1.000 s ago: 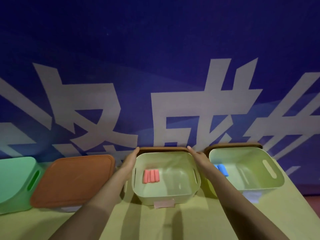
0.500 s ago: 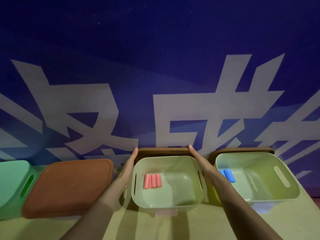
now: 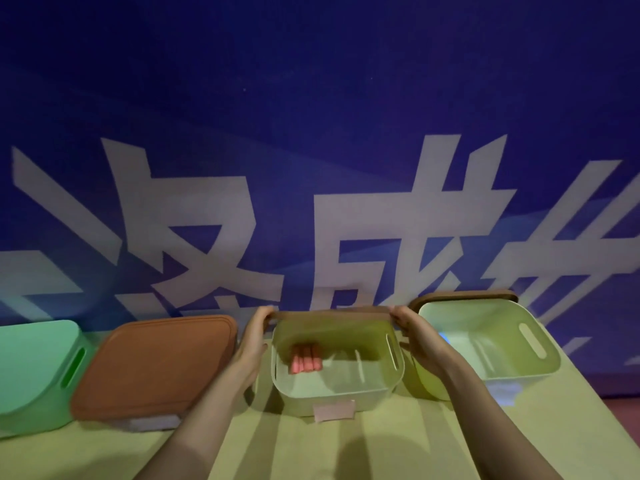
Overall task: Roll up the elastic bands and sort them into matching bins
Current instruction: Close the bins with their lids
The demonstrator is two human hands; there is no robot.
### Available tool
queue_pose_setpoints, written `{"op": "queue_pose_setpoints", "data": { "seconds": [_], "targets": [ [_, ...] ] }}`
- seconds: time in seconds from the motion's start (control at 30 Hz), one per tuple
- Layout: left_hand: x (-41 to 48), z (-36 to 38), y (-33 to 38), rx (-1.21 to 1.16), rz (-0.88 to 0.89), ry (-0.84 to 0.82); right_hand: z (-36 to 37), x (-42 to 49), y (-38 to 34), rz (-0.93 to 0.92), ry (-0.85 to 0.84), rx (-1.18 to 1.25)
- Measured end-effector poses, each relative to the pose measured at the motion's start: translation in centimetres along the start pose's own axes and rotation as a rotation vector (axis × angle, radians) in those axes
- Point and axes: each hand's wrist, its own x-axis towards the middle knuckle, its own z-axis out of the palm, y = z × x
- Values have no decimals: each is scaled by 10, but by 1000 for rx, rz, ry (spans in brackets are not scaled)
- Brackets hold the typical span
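Bare bench (image 3: 311, 452) is left open in the lower centre of the frame. The middle bin (image 3: 337, 396) can be entered from above, though its far rim is spanned by the brown lid (image 3: 332, 314). The gaps beside it are filled by the left hand (image 3: 254, 336) and right hand (image 3: 414, 336); the back is closed by the blue banner (image 3: 311, 133).

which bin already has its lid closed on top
The bin second from left, covered flat by its brown lid. The middle bin is open, left hand and right hand gripping its own lid at the back; the right bin is open too.
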Motion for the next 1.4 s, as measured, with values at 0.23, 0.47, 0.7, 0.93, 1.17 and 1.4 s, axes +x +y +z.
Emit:
{"op": "queue_pose_setpoints", "data": {
  "seconds": [0.23, 0.47, 0.7, 0.93, 1.17, 1.4],
  "targets": [
    [-27, -7, -29, 160, 19, -72, 4, -15, 28, -24, 56, 113],
    [-45, -9, -55, 191, 52, -99, 3, -19, 54, -36, 114, 95],
    [-47, -10, -61, 198, 96, -88, 1, -21, 64, -78, 127, 85],
    [-35, -19, -69, 200, 125, -59, 6, -19, 63, -152, 134, -58],
    [-28, -17, -76, 232, 141, 11, 4, -17, 68, -178, 142, -134],
    [-12, -10, -71, 289, 77, 108, 2, -14, 75, -179, 172, -65]
  ]
}}
